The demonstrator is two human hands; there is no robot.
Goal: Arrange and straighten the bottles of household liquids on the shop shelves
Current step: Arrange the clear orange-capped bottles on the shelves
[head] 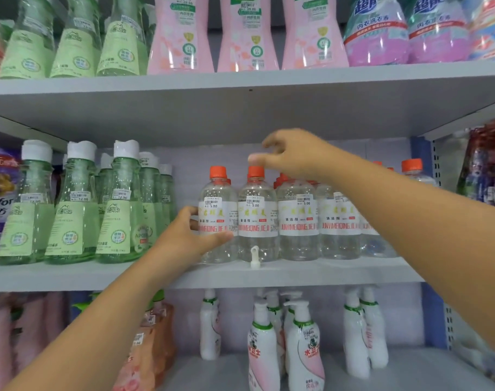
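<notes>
Left hand [188,235] is reaching in from 7 o'clock and gripping the leftmost clear bottle [217,218] at its label, thumb across the front, fingers curling round the side. Right hand [294,156] is coming in from 4 o'clock, hovering over the orange cap [255,171] of the second bottle [257,218]; fingers loosely curled, thumb tip just above the cap, contact unclear. Both bottles are standing upright, touching, on the middle shelf [212,273]. Green bottles [71,204] are standing at 9 o'clock.
</notes>
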